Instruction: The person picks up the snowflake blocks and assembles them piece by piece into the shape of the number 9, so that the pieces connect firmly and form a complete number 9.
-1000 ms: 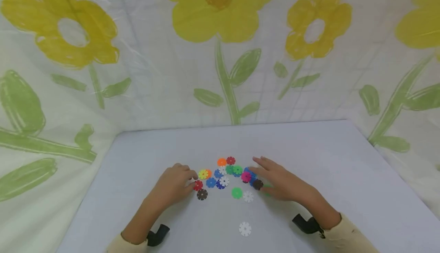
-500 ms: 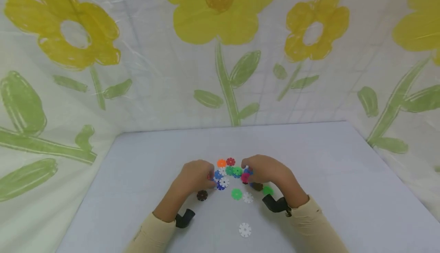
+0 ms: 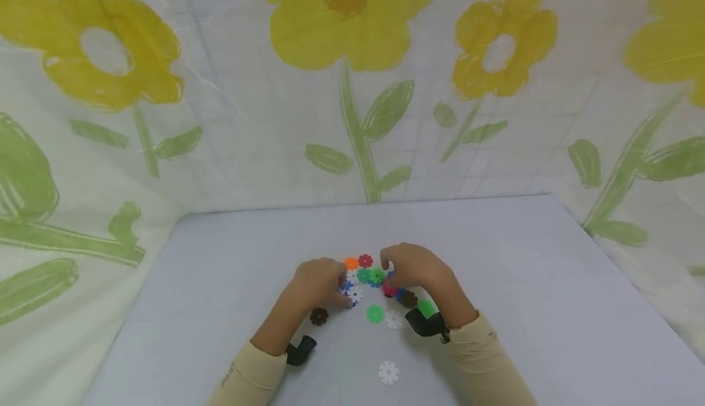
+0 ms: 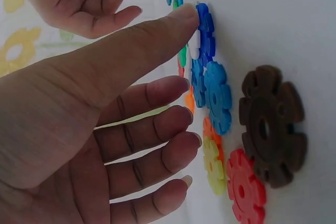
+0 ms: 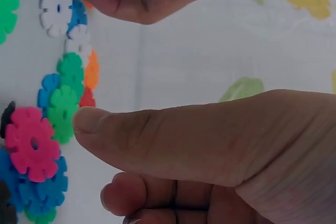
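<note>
Notched plastic discs in several colours lie in a loose cluster on the table. My left hand point(image 3: 318, 283) hovers at the cluster's left side, its fingers loosely bent and holding nothing. In the left wrist view its thumb reaches to a white disc and a dark blue disc point(image 4: 207, 32); whether it touches them I cannot tell. Red point(image 4: 245, 187), yellow point(image 4: 213, 166) and light blue discs point(image 4: 218, 98) lie beside the fingertips. My right hand point(image 3: 415, 266) is over the right side, fingers bent, nothing in its grasp. Near its thumb are a pink disc point(image 5: 32, 142) and a green disc point(image 5: 63, 114).
A brown disc point(image 3: 319, 316) lies left of the cluster, and another green disc point(image 3: 375, 314) in front of it. A lone white disc point(image 3: 388, 372) is nearest to me. The pale table point(image 3: 496, 240) backs onto a curtain point(image 3: 248, 118) with painted flowers.
Both hands have moved inward over the cluster, the left one rightward and the right one leftward with its fingers bending more. The discs appear to have stayed in place.
</note>
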`<move>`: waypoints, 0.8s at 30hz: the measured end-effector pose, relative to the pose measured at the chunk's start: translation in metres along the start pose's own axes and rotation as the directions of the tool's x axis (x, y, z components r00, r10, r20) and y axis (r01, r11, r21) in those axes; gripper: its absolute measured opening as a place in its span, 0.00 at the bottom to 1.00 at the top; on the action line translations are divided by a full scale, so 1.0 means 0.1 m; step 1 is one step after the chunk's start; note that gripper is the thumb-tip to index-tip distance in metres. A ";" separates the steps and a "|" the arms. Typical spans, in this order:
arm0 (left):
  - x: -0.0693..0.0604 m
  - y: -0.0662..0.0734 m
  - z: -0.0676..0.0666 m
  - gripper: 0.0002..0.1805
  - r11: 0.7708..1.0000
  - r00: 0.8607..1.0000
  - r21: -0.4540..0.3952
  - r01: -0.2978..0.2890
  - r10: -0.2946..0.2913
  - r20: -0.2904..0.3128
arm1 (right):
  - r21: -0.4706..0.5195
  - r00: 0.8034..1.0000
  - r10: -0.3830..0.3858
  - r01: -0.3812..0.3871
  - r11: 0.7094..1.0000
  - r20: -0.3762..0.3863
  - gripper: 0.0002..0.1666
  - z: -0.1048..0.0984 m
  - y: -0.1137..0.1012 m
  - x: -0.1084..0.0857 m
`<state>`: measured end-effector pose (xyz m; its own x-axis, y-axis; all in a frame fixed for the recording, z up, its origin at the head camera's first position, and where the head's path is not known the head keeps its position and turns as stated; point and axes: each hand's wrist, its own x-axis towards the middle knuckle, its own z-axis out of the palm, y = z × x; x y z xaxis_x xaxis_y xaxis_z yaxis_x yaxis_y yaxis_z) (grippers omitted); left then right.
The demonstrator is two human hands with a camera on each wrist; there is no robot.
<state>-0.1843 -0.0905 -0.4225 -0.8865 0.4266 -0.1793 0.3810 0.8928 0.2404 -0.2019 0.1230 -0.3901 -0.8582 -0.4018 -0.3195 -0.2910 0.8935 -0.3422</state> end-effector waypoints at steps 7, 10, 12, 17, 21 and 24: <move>0.01 -0.01 0.06 0.20 0.998 0.998 -0.003 -0.058 0.058 -0.021 | -0.018 1.000 -0.025 0.024 1.000 -0.011 0.13 0.07 -0.02 0.06; 0.01 0.01 0.07 0.20 0.998 0.998 -0.014 -0.057 0.057 -0.016 | -0.032 1.000 -0.024 0.023 0.999 -0.009 0.14 0.10 -0.02 0.08; 0.01 0.02 0.06 0.19 0.999 0.999 -0.026 -0.043 0.043 -0.002 | -0.036 1.000 -0.023 0.023 0.999 -0.008 0.15 0.12 -0.02 0.09; 0.02 0.03 0.08 0.16 0.998 0.999 -0.065 -0.008 0.011 0.042 | -0.039 1.000 -0.007 0.007 0.999 0.006 0.16 0.15 -0.03 0.10; 0.03 0.03 0.08 0.16 0.995 0.998 -0.102 0.013 -0.006 0.064 | -0.049 1.000 0.008 -0.007 0.999 0.012 0.16 0.15 -0.04 0.10; 0.03 0.02 0.08 0.16 0.991 0.997 -0.129 0.023 -0.014 0.076 | -0.052 1.000 0.020 -0.019 0.998 0.017 0.16 0.15 -0.05 0.10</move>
<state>-0.1843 -0.0859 -0.4298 -0.8691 0.4242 -0.2543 0.3232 0.8763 0.3574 -0.2026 0.1110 -0.4052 -0.8565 -0.3874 -0.3411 -0.2964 0.9101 -0.2895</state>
